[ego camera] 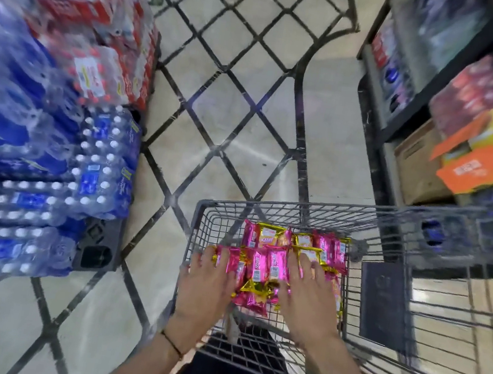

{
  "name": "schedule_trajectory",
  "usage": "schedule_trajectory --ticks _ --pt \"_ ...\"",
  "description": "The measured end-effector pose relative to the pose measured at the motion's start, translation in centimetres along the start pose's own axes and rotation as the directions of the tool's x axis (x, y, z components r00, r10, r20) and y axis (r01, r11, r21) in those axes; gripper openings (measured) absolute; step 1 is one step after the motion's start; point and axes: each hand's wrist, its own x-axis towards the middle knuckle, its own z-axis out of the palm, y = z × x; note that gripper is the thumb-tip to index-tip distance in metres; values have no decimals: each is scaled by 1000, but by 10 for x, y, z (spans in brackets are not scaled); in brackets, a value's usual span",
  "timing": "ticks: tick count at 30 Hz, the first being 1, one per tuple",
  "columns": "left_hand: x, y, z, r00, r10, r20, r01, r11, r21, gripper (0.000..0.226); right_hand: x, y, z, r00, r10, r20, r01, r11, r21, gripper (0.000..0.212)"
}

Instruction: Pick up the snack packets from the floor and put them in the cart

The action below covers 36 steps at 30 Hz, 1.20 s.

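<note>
The cart [299, 205] is grey wire mesh, a squared basket filling the 5 o'clock part of the view, with a flat dark panel [380, 304] on its side at 3 o'clock. The packets [262, 265] lie inside it on the mesh bottom: small, rectangular pillow shapes in crinkly, shiny foil, mostly bright pink with gold ends, a few gold with orange faces. They overlap in a loose heap. Their print is too blurred to read.

The left hand [205, 282] lies flat on the heap at its 9 o'clock side, with fingers [213, 256] straight and spread. A thin black band [172, 343] circles its wrist. The right hand [308, 300] lies flat at the 3 o'clock side, with fingers [300, 265] also straight and fanned. Neither hand grips a packet.

The floor [219, 103] is glossy pale stone crossed by dark diamond lines. Shrink-wrapped bottle packs [52, 159] with white caps stack at 9 o'clock. Dark shelves [407, 114] with an orange-and-yellow carton [491, 151] stand at 2 o'clock.
</note>
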Motion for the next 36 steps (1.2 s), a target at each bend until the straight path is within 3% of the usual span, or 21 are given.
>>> schedule_trajectory --ticks 3,8,13,20,24,33,36 --pt "-22 -13 -23 982 104 -156 -105 994 1 47 -21 -9 -23 994 -50 -92 44 997 -64 62" --pt "-55 -33 -55 949 124 -289 -128 992 4 44 -45 -25 -49 962 -172 -211 149 981 -124 58" --pt "-101 -43 -69 916 -7 -402 -9 999 -39 45 -50 -59 -67 885 -365 -288 336 930 -146 53" --pt "-195 -44 -76 812 -341 -474 316 939 -134 48 -83 -93 -92 667 -655 -354 625 751 -211 53" --pt "-255 -32 -64 712 -509 -484 443 860 -253 56 -116 -105 -89 580 -742 -338 732 656 -185 54" --pt "-369 -29 -47 515 -689 -510 630 708 -320 54 -200 -151 -71 369 -882 -291 884 430 -183 59" --pt "-399 -31 -35 492 -717 -493 646 681 -346 58 -222 -166 -57 322 -916 -239 906 371 -202 61"
